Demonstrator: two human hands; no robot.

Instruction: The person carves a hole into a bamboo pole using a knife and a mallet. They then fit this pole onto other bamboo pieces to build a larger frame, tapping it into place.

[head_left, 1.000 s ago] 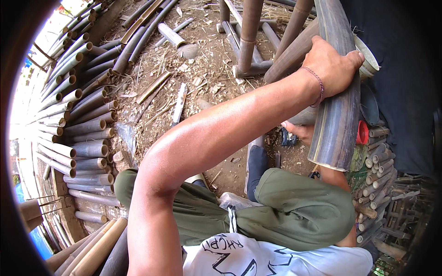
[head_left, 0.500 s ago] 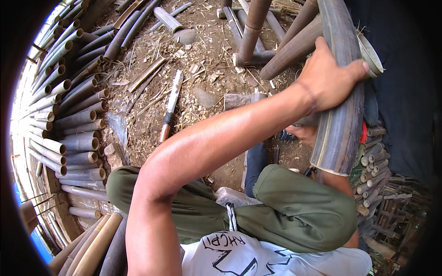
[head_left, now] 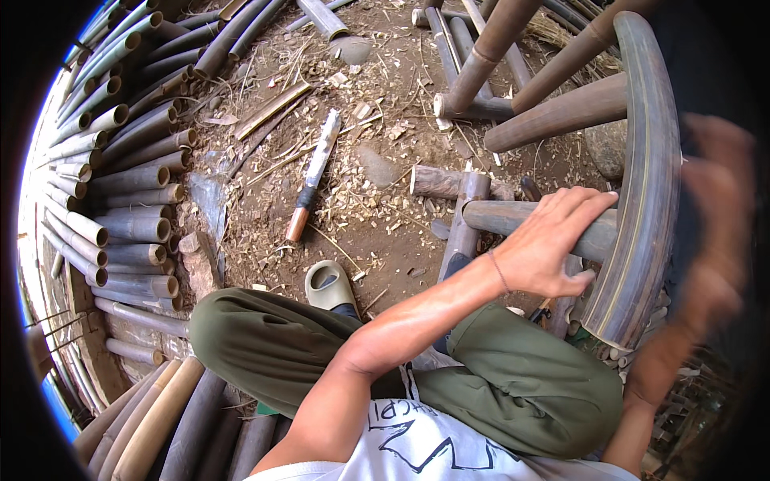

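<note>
My left hand (head_left: 553, 240) lies over a dark bamboo pole (head_left: 513, 215), its fingers stretched out and its thumb apart. Right beside it stands a wide, curved bamboo piece (head_left: 634, 176) with pale streaks, across the ends of this pole and of another bamboo pole (head_left: 561, 112) farther off. Whether these parts are joined is hidden behind the wide piece. On the far right, my right hand (head_left: 718, 176) is smeared by motion, and its fingers cannot be made out. It is on the outer side of the wide piece, seemingly apart from it.
A large knife (head_left: 313, 176) with a wrapped handle lies on the chip-strewn dirt. Cut bamboo tubes (head_left: 136, 224) are stacked along the left. A bamboo frame (head_left: 481, 72) stands at the back. My shoe (head_left: 329, 284) and bent knees are in front of me.
My left hand has let go of the wide bamboo piece and moved down onto the pole. My right hand has swung out to the far right. The view has shifted, showing my shoe.
</note>
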